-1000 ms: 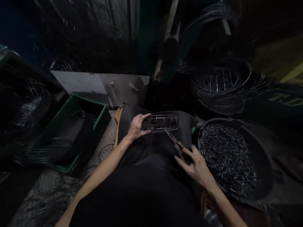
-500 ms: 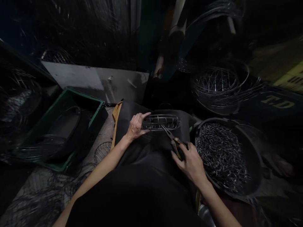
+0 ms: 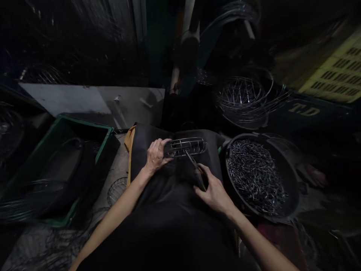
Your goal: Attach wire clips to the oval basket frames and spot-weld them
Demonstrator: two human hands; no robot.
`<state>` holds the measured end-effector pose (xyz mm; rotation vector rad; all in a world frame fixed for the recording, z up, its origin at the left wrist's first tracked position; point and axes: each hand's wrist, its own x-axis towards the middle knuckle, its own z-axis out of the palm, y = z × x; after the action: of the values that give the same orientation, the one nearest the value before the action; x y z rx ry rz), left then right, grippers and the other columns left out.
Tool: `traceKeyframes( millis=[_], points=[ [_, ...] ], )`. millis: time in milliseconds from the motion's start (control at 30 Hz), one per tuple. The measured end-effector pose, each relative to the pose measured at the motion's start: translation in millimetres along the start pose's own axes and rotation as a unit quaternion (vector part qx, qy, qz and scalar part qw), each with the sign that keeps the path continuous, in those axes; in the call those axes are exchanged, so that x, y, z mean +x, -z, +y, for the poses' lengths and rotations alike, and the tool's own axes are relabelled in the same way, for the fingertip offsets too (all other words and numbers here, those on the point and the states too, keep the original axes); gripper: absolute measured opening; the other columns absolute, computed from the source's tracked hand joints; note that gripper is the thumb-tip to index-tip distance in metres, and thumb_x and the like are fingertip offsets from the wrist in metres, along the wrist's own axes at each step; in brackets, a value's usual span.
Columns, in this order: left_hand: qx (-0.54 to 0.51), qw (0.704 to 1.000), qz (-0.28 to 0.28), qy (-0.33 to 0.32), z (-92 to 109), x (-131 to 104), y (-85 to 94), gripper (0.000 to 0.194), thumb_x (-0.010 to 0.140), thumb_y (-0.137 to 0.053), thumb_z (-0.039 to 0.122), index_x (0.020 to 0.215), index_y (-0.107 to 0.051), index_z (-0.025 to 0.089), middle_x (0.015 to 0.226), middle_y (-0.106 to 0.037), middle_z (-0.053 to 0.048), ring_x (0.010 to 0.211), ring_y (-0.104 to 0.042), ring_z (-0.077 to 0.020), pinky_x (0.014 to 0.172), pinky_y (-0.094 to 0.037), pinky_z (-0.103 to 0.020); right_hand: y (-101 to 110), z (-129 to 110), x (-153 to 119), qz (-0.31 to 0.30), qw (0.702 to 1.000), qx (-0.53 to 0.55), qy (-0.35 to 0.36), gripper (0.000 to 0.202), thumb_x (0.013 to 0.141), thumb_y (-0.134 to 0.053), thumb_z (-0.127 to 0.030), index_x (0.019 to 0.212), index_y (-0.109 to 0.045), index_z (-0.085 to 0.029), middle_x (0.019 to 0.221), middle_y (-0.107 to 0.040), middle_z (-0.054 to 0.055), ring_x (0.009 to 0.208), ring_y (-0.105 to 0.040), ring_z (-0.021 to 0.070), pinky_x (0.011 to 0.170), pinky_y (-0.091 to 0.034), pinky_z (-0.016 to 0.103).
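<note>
My left hand [image 3: 155, 155] grips the left end of a small wire basket [image 3: 191, 143], thumb and fingers closed round its rim. The basket is oblong, made of shiny metal wires, and lies over the dark cloth [image 3: 175, 175] on my lap. In my right hand [image 3: 216, 192] is a pair of needle-nose pliers [image 3: 197, 170] with dark and yellow handles. Their tips reach the near side of the basket, around its middle. Whether the jaws are closed on a wire is too small to tell.
To the right stands a round black tub [image 3: 293, 188] full of small bent metal pieces [image 3: 254, 175]. A green crate [image 3: 105, 141] with wire items is at the left. Round wire baskets [image 3: 242, 94] are stacked behind the tub, near a yellow crate [image 3: 335, 67]. Loose wirework [image 3: 47, 244] lies on the floor.
The view has swung to the right, so everything sits further left. My right hand has turned the pliers slightly, with their tips still at the basket. My left hand keeps its hold.
</note>
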<state>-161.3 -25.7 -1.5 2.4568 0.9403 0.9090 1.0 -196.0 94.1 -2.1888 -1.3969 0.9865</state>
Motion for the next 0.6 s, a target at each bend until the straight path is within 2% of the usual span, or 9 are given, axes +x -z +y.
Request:
traceKeyframes(
  millis=[100,233,400,500,600],
  points=[
    [0.001,1.000,0.001,-0.002,-1.5,1.2,0.6,0.060,0.076,-0.056,0.057,0.119,-0.046,0.016,0.092,-0.053,-0.010,0.083,-0.053,-0.0249,0.077,-0.043,-0.036,1.1,-4.6,1.2,-0.010,1.000,0.011,-0.007,0.063,0.070,-0.054,-0.026,0.130,-0.034,-0.019,0.120,-0.057,0.009,0.111,-0.055,0.0210,0.097,-0.044,0.037],
    [-0.001,1.000,0.002,0.002,-5.2,1.4,2.7,0.057,0.076,-0.058,0.053,0.118,-0.045,0.016,0.093,-0.053,-0.009,0.086,-0.053,-0.0247,0.078,-0.043,-0.035,-5.3,-1.9,3.3,0.022,0.998,-0.052,0.022,0.063,0.072,-0.054,-0.027,0.131,-0.035,-0.017,0.120,-0.055,0.010,0.110,-0.055,0.0222,0.095,-0.044,0.037],
    [-0.001,1.000,0.002,-0.010,-15.5,-2.9,3.9,0.053,0.077,-0.060,0.046,0.118,-0.044,0.017,0.095,-0.053,-0.009,0.089,-0.054,-0.0243,0.078,-0.045,-0.035,-18.8,0.4,2.2,0.065,0.986,-0.154,0.018,0.064,0.079,-0.050,-0.037,0.137,-0.032,-0.018,0.103,-0.055,0.011,0.085,-0.061,0.0243,0.076,-0.052,0.040],
    [-0.008,1.000,0.002,-0.006,-23.1,-4.1,5.9,0.054,0.075,-0.063,0.042,0.119,-0.042,0.017,0.097,-0.053,-0.008,0.089,-0.054,-0.0232,0.079,-0.045,-0.034,-22.4,-2.2,-5.2,0.088,0.987,-0.127,0.043,0.065,0.079,-0.050,-0.037,0.138,-0.029,-0.021,0.101,-0.056,0.010,0.084,-0.062,0.0231,0.075,-0.053,0.038],
    [-0.022,1.000,-0.001,0.008,-29.9,-6.0,8.4,0.056,0.073,-0.066,0.039,0.118,-0.042,0.018,0.097,-0.054,-0.007,0.089,-0.055,-0.0220,0.080,-0.046,-0.033,-23.3,0.6,-17.0,0.108,0.991,-0.058,0.052,0.056,0.078,-0.050,-0.035,0.131,-0.036,-0.021,0.099,-0.059,0.009,0.084,-0.063,0.0215,0.077,-0.053,0.036]
  ],
)
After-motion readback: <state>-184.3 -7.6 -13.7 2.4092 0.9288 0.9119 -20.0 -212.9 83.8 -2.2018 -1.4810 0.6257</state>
